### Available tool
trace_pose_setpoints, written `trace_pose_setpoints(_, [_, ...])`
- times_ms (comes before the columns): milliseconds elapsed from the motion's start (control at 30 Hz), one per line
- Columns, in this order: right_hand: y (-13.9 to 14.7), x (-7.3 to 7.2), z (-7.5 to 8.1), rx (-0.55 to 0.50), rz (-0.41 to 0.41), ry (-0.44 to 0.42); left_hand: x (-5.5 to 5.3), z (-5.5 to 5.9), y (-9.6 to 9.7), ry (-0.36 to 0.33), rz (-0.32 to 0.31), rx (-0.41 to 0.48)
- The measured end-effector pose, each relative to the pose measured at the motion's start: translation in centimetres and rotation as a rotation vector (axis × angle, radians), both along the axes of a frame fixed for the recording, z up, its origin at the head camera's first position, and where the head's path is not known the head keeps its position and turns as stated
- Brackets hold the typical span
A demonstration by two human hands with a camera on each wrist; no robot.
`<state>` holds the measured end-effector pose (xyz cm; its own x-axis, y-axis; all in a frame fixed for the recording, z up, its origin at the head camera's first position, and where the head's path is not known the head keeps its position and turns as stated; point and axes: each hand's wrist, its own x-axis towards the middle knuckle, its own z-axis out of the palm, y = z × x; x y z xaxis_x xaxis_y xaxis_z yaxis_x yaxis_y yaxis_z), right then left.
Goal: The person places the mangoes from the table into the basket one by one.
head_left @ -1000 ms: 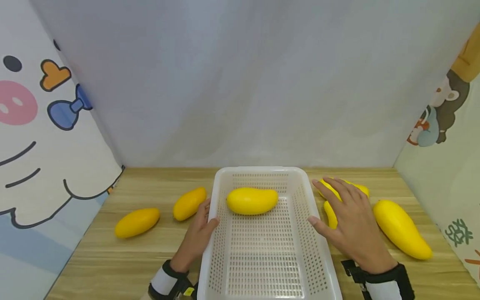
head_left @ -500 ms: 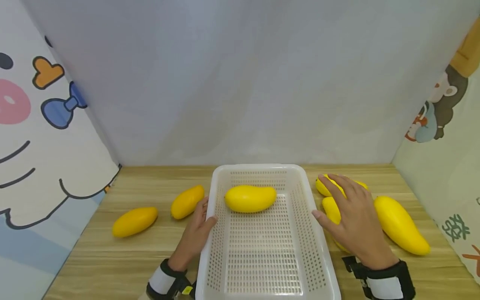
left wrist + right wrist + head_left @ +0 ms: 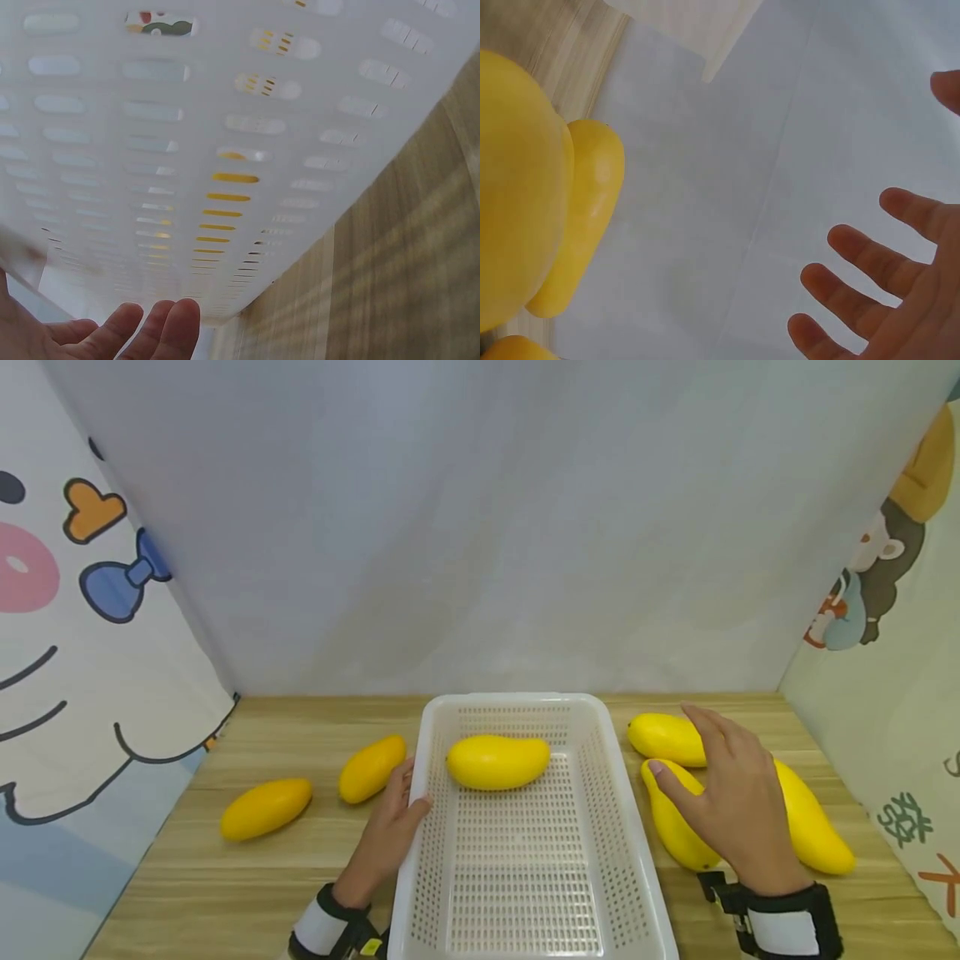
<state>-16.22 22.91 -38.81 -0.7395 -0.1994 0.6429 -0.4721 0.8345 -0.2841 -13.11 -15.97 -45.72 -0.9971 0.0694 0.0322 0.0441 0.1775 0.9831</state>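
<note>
"At the middle of the worktop (image 3: 225,893), what has the left hand (image 3: 386,835) got?"

"The white basket (image 3: 517,852). Its grip pinches the left wall, thumb at the rim and fingers along the outside. The left wrist view has the fingertips by the slotted wall, with yellow showing through some slots."

"And inside?"

"One yellow mango (image 3: 498,762), lying crosswise towards the far end."

"What about the right hand (image 3: 738,810)?"

"Over the fruit to the right of the basket. That grip is spread, the thumb well apart from the fingers. From the right wrist you can see a gap between the fingertips and the mangoes."

"How many on that side?"

"Three. A back mango (image 3: 660,739) lies crosswise, a near mango (image 3: 675,827) runs along the basket's side, and a slanting mango (image 3: 817,827) sits beyond the hand. The hand hides part of them."

"And to the left?"

"Two: an inner mango (image 3: 372,768) just beside the left fingers, and an outer mango (image 3: 266,809) well apart from the basket."

"Behind it all?"

"A grey-white backdrop (image 3: 480,543), with a cartoon panel (image 3: 112,693) on the left."
</note>
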Motion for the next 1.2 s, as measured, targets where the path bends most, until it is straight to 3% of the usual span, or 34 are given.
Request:
trace_pose_setpoints(300, [0.6, -0.3, -0.7, -0.001, -0.157, -0.276, 0.0, -0.1, 0.0, 0.002, -0.006, 0.015])
trace_pose_setpoints(533, [0.9, -0.9, -1.7, 0.035, -0.205, -0.481, 0.0, -0.4, -0.1, 0.005, -0.014, 0.022])
trace_pose_setpoints(733, [1.1, -1.4, -2.7, 0.074, -0.234, -0.604, -0.1, -0.4, -0.2, -0.001, -0.014, 0.029])
trace_pose_setpoints(900, [1.2, -1.7, -3.6, 0.105, -0.247, -0.671, 0.0, -0.4, -0.2, 0.000, -0.016, 0.036])
trace_pose_setpoints(1200, [1.5, -2.0, -4.6, 0.158, -0.262, -0.714, 0.0, -0.3, -0.1, -0.001, -0.020, 0.042])
